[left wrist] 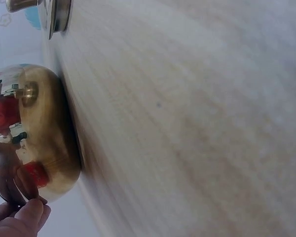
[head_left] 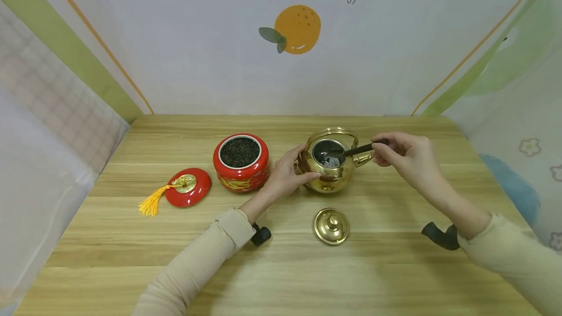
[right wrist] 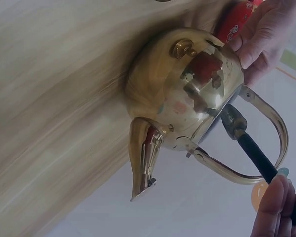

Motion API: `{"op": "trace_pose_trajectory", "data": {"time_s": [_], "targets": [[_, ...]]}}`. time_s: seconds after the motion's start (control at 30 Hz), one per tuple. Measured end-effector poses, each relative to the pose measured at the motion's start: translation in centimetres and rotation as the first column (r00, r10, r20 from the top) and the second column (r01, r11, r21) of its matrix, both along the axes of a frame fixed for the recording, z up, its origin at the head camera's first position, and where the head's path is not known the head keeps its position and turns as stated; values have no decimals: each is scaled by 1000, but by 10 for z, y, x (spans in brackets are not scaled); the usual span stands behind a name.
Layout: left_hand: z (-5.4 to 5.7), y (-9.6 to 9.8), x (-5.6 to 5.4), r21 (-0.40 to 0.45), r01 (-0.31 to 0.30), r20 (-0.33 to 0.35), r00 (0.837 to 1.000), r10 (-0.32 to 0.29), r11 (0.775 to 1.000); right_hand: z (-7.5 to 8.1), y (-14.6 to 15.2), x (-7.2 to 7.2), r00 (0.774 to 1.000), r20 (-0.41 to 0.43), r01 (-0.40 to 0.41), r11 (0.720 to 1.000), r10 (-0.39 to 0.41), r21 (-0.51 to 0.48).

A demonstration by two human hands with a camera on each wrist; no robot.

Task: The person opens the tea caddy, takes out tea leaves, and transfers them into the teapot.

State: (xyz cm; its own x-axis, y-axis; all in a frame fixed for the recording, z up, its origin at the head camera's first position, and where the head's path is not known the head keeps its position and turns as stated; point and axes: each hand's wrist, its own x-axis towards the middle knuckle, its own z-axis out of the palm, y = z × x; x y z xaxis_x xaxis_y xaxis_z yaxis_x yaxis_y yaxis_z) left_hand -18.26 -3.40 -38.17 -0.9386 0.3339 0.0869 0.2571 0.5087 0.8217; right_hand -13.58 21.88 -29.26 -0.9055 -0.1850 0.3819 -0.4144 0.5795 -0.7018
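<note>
A shiny gold teapot [head_left: 327, 184] stands uncovered on the wooden table with its arched handle raised. My left hand [head_left: 287, 172] holds the pot's left side, thumb in front and fingers further back. Between the thumb and fingers of my right hand [head_left: 406, 157] is the dark handle of a spoon [head_left: 361, 149]. The spoon's metal bowl [right wrist: 233, 121] is tilted down at the pot's mouth. Inside the pot, a pale perforated patch shows in the head view. Left of the pot sits a red jar [head_left: 237, 175] filled with dark loose tea leaves [head_left: 240, 153].
A gold knobbed lid [head_left: 332, 227] lies on the table in front of the teapot. The jar's red lid [head_left: 198, 194], with a gold ornament and yellow tassel [head_left: 151, 203], lies at the left. Behind the table [head_left: 373, 277] hangs a fruit-printed cloth [head_left: 210, 62].
</note>
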Motion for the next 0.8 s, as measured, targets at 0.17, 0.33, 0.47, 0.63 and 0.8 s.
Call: {"op": "trace_pose_trajectory", "data": {"time_s": [0.17,0.33,0.47,0.63,0.8], "targets": [[2,-1,1,-5,4,8,1000,-4,1000,-4,3,8,1000,1,-3,995,3,-101],[2,-1,2,-6,18,-9,1000,-18,1000,-8,3,19,1000,-4,-14,984,14,-175],[2,-2,2,-13,19,-34,999,-19,1000,-10,-1,26,998,-16,-63,957,61,-284],[4,-11,10,30,16,-11,1000,-16,999,-12,-15,29,993,-22,-113,879,117,-463],[12,-33,25,99,38,-10,999,-37,994,-13,-31,27,992,-2,-112,849,129,-517]]}}
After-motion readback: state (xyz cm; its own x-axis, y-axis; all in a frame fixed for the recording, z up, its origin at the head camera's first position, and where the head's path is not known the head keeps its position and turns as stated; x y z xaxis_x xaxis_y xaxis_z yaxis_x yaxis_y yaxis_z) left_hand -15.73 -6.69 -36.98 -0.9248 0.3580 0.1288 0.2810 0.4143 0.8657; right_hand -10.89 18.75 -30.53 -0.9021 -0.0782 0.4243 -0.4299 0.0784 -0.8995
